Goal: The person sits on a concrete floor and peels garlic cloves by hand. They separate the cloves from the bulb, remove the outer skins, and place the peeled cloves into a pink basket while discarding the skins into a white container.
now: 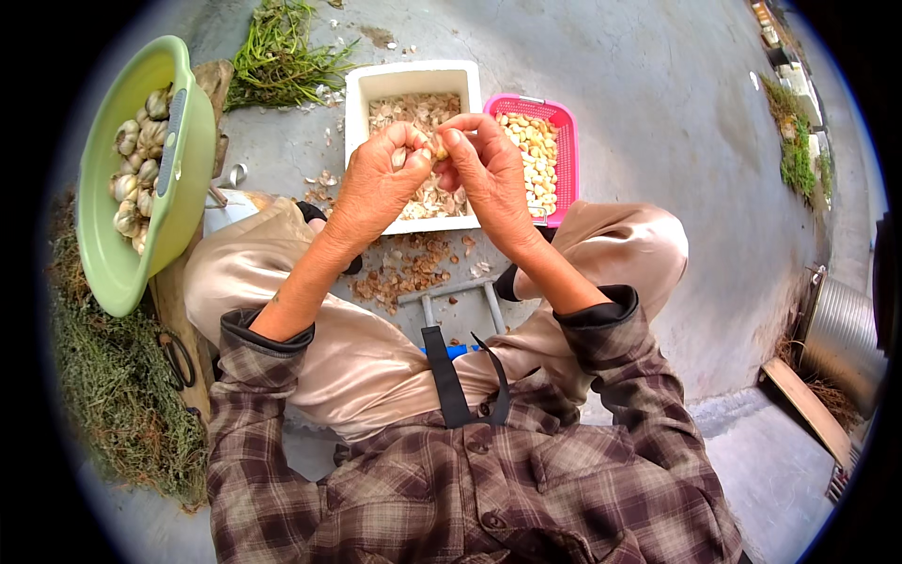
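Over a white foam box (413,224) of papery garlic skins (430,201), my two hands meet at the fingertips. My left hand (387,166) holds a pale garlic clove (399,158) against its fingers. Between the tips of both hands is a small yellowish-brown piece (440,149), which looks like a partly skinned clove; my right hand (490,169) pinches it. Peeled cloves (539,151) lie in a pink plastic basket (569,162), touching the box's right side. Whole garlic bulbs (129,187) sit in a green basin (99,233) at the left.
Green stalks (275,63) lie on the concrete floor behind the box. Loose skins (405,271) are scattered before it. A wooden board (176,296) at my left bears black-handled scissors (176,359), beside dried plants (106,381). A ribbed metal cylinder (845,338) and a plank (807,409) are far right.
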A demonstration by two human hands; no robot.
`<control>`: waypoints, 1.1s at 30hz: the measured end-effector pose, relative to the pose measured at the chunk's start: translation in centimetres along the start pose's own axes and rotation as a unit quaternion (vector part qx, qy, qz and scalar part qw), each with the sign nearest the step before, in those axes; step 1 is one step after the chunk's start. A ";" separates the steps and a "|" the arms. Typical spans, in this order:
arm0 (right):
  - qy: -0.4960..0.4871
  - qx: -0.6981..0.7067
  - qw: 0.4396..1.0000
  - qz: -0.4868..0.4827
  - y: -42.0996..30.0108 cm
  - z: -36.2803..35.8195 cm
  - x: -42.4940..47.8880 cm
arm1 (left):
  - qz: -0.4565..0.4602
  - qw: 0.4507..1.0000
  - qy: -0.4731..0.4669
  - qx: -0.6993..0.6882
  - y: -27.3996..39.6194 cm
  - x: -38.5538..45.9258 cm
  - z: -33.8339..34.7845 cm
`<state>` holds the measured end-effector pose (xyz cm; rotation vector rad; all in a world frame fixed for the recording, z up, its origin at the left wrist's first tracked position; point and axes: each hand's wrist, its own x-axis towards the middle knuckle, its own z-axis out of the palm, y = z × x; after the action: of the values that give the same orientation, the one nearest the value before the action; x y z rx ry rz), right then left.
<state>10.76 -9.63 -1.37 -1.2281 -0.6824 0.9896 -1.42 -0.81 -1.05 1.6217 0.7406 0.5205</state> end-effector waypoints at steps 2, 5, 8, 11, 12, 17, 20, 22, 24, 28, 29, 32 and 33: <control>-0.009 -0.020 0.999 -0.024 0.1 0.2 0.0 | 0.013 1.000 0.012 -0.022 -0.3 0.2 0.1; -0.038 0.006 0.999 -0.017 0.5 0.0 0.1 | -0.105 0.980 -0.069 -0.155 0.6 0.4 -0.9; -0.064 0.052 0.995 0.052 -0.4 -1.0 0.3 | -0.113 0.963 -0.088 -0.228 1.2 0.4 -0.8; -0.066 0.094 0.990 0.081 -0.4 -1.2 0.4 | -0.136 0.941 -0.080 -0.298 1.3 0.5 -0.9; -0.063 0.106 0.989 0.082 -0.2 -1.0 0.5 | -0.142 0.936 -0.070 -0.314 1.5 0.5 -1.2; 0.009 -0.049 0.999 0.004 -0.6 -0.8 0.4 | -0.090 0.976 0.004 -0.197 0.9 0.5 -0.9; -0.001 -0.184 0.981 -0.063 -1.0 -0.8 0.2 | 0.006 1.000 0.013 0.027 0.5 0.8 -0.4; 0.014 -0.189 0.979 -0.082 -0.7 -0.7 -0.1 | -0.011 1.000 -0.018 0.010 1.4 0.5 -0.1; 0.019 -0.212 0.972 -0.101 -0.8 -0.5 -0.3 | -0.003 0.999 -0.014 0.053 1.4 0.4 -0.7; 0.023 -0.250 0.958 -0.137 -0.7 -0.4 -0.1 | -0.031 0.999 -0.030 0.006 1.0 0.4 -1.0; 0.019 -0.247 0.958 -0.141 -0.7 -0.2 -0.1 | -0.030 0.999 -0.030 0.003 1.1 0.4 -1.1; 0.006 -0.250 0.958 -0.140 -0.8 0.0 -0.3 | -0.073 0.996 -0.028 -0.041 0.8 0.2 -1.2; 0.005 -0.225 0.966 -0.130 -0.7 0.0 -0.3 | -0.092 0.994 -0.030 -0.059 0.7 0.2 -1.0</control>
<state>10.81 -9.96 -0.66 -1.4867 -1.0710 0.6251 -1.86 0.01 -0.17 1.4370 0.7916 0.3742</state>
